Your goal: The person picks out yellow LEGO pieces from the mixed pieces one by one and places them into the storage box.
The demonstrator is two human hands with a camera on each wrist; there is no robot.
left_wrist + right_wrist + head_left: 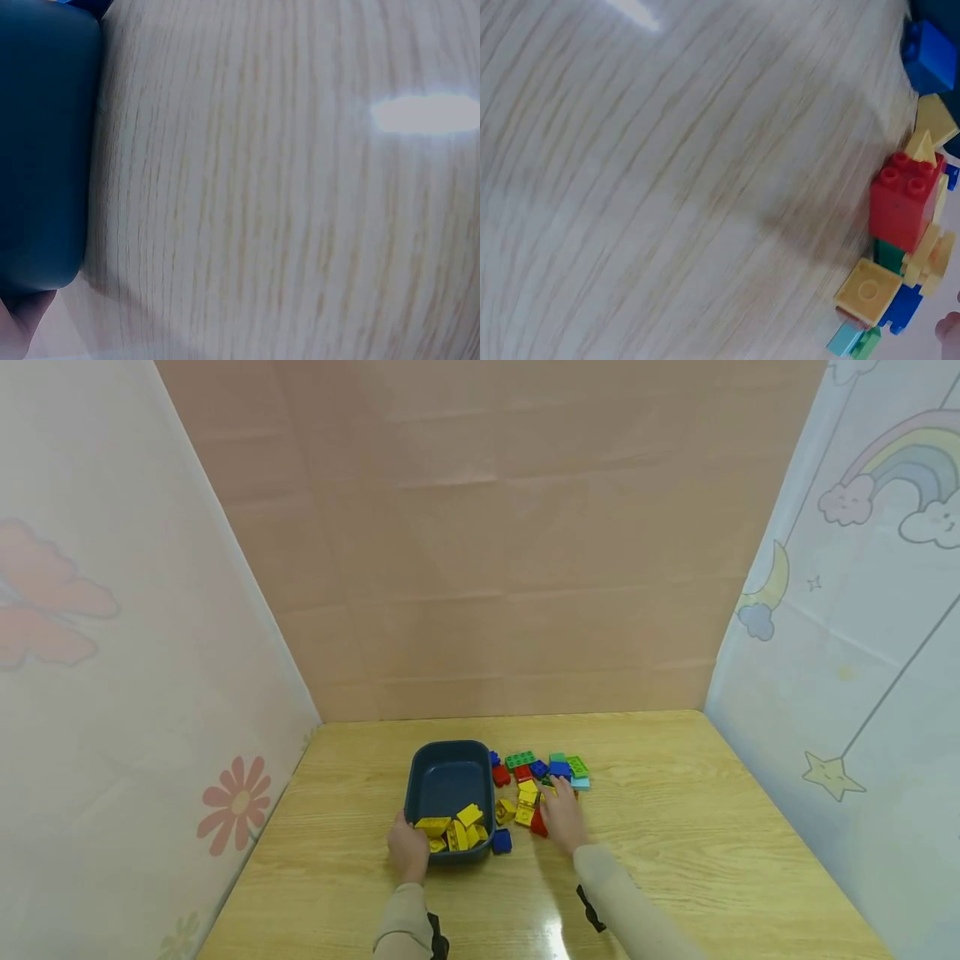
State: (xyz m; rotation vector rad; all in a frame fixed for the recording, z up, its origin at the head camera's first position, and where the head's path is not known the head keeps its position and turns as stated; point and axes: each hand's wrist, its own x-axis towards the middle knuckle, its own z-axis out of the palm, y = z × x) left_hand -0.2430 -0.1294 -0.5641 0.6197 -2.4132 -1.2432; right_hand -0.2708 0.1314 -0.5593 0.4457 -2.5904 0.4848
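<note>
A dark blue plastic bin [450,777] lies on the table with several yellow building bricks [457,835] at its near end. My left hand [408,852] grips the bin's near left corner; part of that hand also shows below the bin wall [45,150] in the left wrist view. Over the loose bricks to the bin's right is my right hand [564,817], its fingers reaching among yellow bricks [527,802] and a red brick [539,823]. Only its fingertips [949,334] appear at the edge of the right wrist view, beside the pile.
A blue brick [502,842] lies against the bin's near right side. Green bricks [520,760], more blue bricks [559,769] and a light blue brick [581,783] form the pile's far part. Wood-grain table [675,827] surrounds them, with a brown backdrop [495,568] behind.
</note>
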